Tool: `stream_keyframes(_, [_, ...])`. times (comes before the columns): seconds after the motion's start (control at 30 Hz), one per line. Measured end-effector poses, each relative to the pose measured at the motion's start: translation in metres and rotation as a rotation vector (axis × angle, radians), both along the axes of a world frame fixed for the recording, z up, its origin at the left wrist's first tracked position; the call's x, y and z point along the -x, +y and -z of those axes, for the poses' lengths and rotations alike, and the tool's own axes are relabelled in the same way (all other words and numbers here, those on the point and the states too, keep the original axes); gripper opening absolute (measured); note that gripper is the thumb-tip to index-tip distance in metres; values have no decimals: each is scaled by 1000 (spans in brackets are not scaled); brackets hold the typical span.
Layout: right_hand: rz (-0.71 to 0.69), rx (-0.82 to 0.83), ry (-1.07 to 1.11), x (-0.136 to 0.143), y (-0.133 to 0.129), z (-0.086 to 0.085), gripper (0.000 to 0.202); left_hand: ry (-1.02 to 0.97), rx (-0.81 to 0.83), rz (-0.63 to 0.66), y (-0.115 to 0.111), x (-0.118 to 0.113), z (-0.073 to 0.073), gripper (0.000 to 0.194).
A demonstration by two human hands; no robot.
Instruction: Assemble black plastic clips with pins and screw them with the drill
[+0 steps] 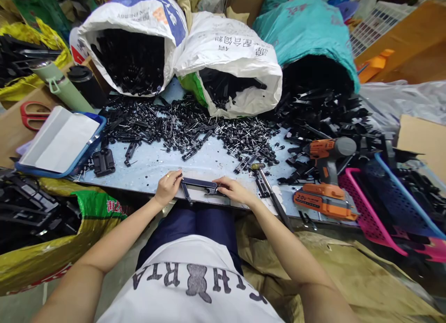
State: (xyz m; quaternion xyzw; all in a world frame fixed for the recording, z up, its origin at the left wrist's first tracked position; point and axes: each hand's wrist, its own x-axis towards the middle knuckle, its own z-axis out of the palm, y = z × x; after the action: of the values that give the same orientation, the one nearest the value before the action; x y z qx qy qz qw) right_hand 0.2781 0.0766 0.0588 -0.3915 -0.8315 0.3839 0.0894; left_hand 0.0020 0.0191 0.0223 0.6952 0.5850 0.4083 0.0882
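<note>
A black jointed plastic bracket (200,182) lies across the front edge of the worktable, one thin arm of it hanging down at the left. My left hand (168,187) pinches its left end between thumb and fingers. At its right end my right hand (232,189) grips it near a small hooked part. Just right of that hand a hammer (272,193) leans over the table edge, its head on a few black pieces. Beyond my hands spread heaps of small black parts with metal pins (240,139).
Two white sacks (230,39) and a teal sack (306,30) spill black parts at the back. An orange cordless drill (325,200) stands right, beside a pink basket (369,220). Left are a blue tray (59,172), red scissors (33,115) and a green bottle (66,88).
</note>
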Motion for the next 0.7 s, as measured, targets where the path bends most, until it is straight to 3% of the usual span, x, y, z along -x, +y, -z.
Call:
stream_keyframes(0.1, [-18, 41, 44, -7, 1, 2, 30, 82, -40, 46, -2, 0, 3, 25])
stream_keyframes(0.23, [225, -126, 24, -11, 5, 9, 24, 199, -194, 80, -1, -2, 9, 23])
stream_keyframes(0.3, [251, -176, -3, -11, 6, 11, 25, 252, -252, 122, -1, -1, 11, 22])
stream_keyframes(0.47, [-37, -66, 26, -12, 8, 4, 28, 282, -274, 215, -4, 4, 11, 25])
stream_keyframes(0.7, [-245, -67, 3, -14, 21, 5, 24, 18, -141, 68, -12, -3, 16, 39])
